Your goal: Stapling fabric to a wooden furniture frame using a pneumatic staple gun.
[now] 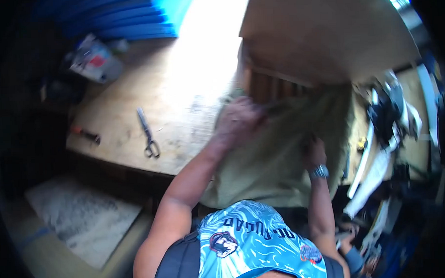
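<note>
Where olive-green fabric (pixel 275 171) is draped in front of slatted wooden frame (pixel 272 84), left hand (pixel 240 119) is held at fabric's upper left edge, fingers curled, blurred; whether cloth is pinched cannot be told. Right hand (pixel 315 153), watch (pixel 320 172) worn at wrist, is placed at fabric's right part, fingers partly bent; grip cannot be told. Brown panel (pixel 326 32) is seen beyond frame. On surface (pixel 113 111), scissors (pixel 147 134) are laid left of fabric, blades pointed away; orange-and-black tool (pixel 86 135) is laid farther left, near edge.
</note>
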